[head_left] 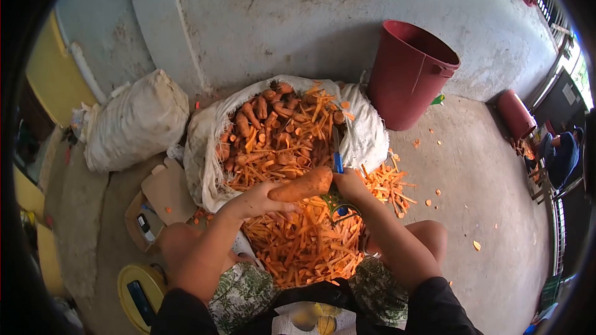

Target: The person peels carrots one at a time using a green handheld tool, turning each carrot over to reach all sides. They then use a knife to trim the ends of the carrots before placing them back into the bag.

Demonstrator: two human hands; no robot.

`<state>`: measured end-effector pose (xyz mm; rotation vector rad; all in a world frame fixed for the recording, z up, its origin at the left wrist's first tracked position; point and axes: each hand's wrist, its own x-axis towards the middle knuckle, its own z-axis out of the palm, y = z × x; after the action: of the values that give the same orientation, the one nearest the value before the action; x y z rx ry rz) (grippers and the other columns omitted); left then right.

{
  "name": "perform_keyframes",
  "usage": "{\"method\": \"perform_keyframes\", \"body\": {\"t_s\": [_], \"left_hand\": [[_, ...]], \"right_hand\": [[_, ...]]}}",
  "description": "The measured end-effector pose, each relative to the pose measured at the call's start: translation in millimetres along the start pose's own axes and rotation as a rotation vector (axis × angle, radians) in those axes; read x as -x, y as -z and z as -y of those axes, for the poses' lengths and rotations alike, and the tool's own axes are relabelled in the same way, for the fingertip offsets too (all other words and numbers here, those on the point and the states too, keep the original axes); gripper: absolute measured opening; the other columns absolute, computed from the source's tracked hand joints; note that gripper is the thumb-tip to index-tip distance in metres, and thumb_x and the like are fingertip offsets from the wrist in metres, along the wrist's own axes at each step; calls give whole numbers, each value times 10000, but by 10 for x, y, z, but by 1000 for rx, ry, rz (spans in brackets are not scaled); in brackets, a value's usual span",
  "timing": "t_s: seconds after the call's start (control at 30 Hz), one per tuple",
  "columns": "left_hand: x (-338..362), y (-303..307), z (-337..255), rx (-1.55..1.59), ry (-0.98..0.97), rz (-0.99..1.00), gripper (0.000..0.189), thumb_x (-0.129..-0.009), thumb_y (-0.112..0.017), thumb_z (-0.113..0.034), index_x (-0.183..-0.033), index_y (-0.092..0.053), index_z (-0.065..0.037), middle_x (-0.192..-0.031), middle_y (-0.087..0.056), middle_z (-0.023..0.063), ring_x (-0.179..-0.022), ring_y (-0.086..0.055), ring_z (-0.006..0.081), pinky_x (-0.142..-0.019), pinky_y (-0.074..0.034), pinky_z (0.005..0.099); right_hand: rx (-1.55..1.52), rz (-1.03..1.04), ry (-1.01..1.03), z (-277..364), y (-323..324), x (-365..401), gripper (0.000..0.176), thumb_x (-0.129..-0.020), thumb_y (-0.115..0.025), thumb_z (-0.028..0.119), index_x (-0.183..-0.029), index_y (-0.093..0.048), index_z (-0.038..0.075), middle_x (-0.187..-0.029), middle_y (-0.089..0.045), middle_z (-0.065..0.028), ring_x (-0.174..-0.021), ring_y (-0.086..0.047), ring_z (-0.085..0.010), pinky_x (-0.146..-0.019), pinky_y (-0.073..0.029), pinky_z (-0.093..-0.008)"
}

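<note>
My left hand (259,201) is closed around the thick end of a large carrot (301,187), which lies slanted with its other end toward my right hand. In my right hand (352,185) is a knife (338,160) with a blue handle, its blade pointing away from me over the open sack. Below both hands spreads a heap of cut carrot sticks (298,248) between my legs. Just beyond them, a white woven sack (200,149) lies open, full of whole carrots (264,111) and cut pieces. Something blue and green, partly hidden, sits under my right wrist.
Behind the sack stands a tall dark-red bin (403,80). At left are a stuffed white sack (139,123), an open cardboard box (138,220) and a yellow lid (133,310) with a phone (140,302) on it. Another person (562,155) is at the far right.
</note>
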<state>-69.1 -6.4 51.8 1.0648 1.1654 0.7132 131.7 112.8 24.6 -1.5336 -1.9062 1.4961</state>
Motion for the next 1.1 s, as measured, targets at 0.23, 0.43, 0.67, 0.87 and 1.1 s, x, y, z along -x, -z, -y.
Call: {"method": "perform_keyframes", "body": {"t_s": [0.23,0.43,0.67,0.87,1.1], "left_hand": [[-87,-111,36,-55,69,113,505,-750,-642,-178,-1132,-401,49,-785,-592,104,-600,-586,134,-508,-487,254],[-218,-185,184,-181,42,-251,375,-708,-654,-179,-982,-502,27,-666,-560,72,-516,-551,131,-470,-449,275],[-251,-150,286,-511,-127,-575,359,-659,-673,-208,-900,-539,21,-799,-607,119,-697,-591,245,-645,-459,335],[-219,-225,291,-431,-69,-511,309,-683,-653,-217,-837,-533,22,-707,-584,121,-646,-591,224,-589,-449,338],[-184,-216,209,-412,90,-442,303,-703,-639,-218,-843,-510,17,-653,-566,91,-548,-566,166,-514,-450,297]], "right_hand": [[-55,63,14,-59,-84,4,256,-782,-547,220,-702,-538,-24,-567,-507,-66,-517,-493,-165,-493,-381,-325],[333,-32,281,54,-85,231,227,-786,-543,222,-732,-529,3,-573,-537,-113,-550,-552,-238,-524,-424,-364],[776,-32,310,62,-254,351,251,-776,-544,269,-807,-523,21,-652,-583,-151,-611,-581,-321,-573,-460,-419],[807,-41,270,55,-213,245,239,-772,-543,249,-808,-533,14,-674,-589,-158,-641,-587,-321,-588,-460,-417],[807,-30,181,-43,-212,15,232,-797,-513,233,-830,-557,8,-706,-594,-169,-669,-596,-305,-591,-470,-390]]}}
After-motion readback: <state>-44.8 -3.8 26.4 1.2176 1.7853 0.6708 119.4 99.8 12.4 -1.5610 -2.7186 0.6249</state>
